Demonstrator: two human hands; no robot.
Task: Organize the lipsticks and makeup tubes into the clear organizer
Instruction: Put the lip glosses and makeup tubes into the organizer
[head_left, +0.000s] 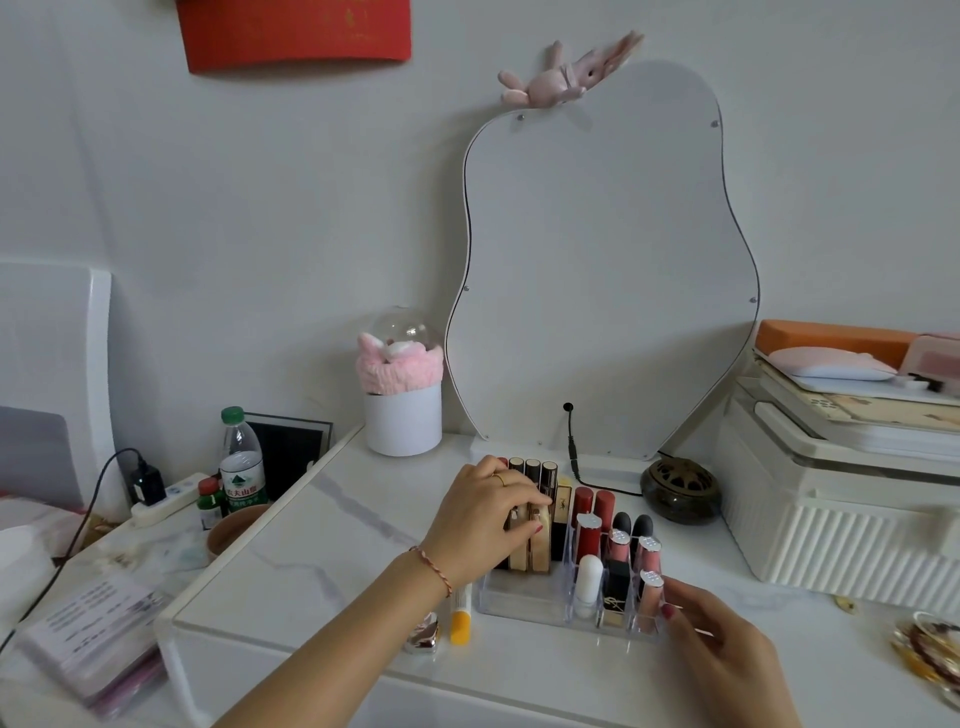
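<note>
The clear organizer (519, 603) stands on the white marble table, filled with upright lipsticks and tubes. My left hand (480, 519) reaches over its left compartment and grips a gold lipstick (540, 545) among several gold and dark ones. My right hand (722, 639) sits at the organizer's front right corner, fingertips pinching a pink tube (650, 597) with a silver cap. Red lipsticks (587, 525), a white tube (588, 579) and a black-and-gold lipstick (615, 587) fill other slots. A yellow-capped tube (460, 621) and a silver compact (423, 636) lie on the table, left of the organizer.
A wavy mirror (597, 260) leans on the wall behind, with a black cable (574, 457). A dark round burner (680, 491) and white ribbed box (831, 519) stand right. A white cylinder with a pink toy (402, 410) stands back left; bottles (241, 467) sit on the lower side table.
</note>
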